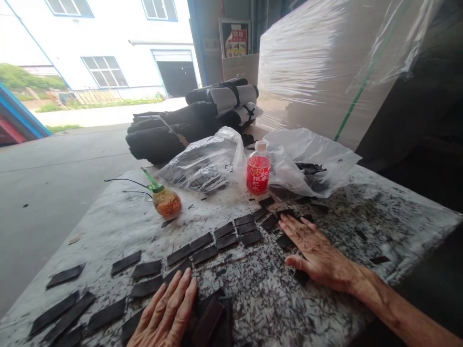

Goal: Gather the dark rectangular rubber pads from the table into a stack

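Note:
Many flat black rectangular strips point(201, 241) lie in loose rows across the table, most of them separate, a few overlapping. My left hand point(167, 311) rests flat at the front, fingers stretched out over some strips. Just right of it sits a small pile of dark pieces point(210, 322). On the right side my right hand point(313, 250) lies palm down with fingers spread, its fingertips touching strips point(285, 213) at the end of the row. Neither hand grips anything. What lies under both palms is hidden.
The table top point(253, 274) is littered with dark scraps. Behind the strips stand a red-labelled bottle point(258, 173), a round glue pot point(166, 201) with a green neck, and plastic bags point(210, 161) of black pieces. Black rolls point(170, 125) and a wrapped stack point(307, 72) stand farther back.

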`<control>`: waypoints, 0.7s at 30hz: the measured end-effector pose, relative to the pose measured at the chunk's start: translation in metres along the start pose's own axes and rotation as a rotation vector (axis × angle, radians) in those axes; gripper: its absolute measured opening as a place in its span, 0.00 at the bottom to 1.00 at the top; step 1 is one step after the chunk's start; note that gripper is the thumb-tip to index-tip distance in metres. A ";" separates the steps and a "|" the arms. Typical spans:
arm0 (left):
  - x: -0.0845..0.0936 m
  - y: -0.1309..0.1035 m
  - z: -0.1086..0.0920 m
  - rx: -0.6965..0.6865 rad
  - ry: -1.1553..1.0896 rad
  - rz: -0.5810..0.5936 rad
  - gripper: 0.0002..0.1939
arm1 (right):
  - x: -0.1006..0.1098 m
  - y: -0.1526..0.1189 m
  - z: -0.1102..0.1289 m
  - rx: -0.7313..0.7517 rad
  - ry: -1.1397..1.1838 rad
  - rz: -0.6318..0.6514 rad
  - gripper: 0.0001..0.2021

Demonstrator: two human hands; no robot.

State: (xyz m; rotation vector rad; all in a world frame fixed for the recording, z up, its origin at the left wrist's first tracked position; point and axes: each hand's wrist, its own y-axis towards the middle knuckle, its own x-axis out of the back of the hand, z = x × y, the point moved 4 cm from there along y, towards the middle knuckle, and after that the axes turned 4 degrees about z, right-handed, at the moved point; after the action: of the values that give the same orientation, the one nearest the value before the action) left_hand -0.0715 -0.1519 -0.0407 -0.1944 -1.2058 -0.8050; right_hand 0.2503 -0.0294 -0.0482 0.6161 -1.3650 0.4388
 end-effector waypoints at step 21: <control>0.089 0.013 -0.033 -0.059 -0.271 0.170 0.44 | 0.007 -0.002 0.018 -0.093 0.070 -0.140 0.38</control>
State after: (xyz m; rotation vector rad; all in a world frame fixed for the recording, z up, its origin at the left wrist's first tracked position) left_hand -0.0273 -0.1998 0.0295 -0.4603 -1.3992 -0.6805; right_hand 0.2393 -0.0431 -0.0401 0.6100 -1.2591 0.2801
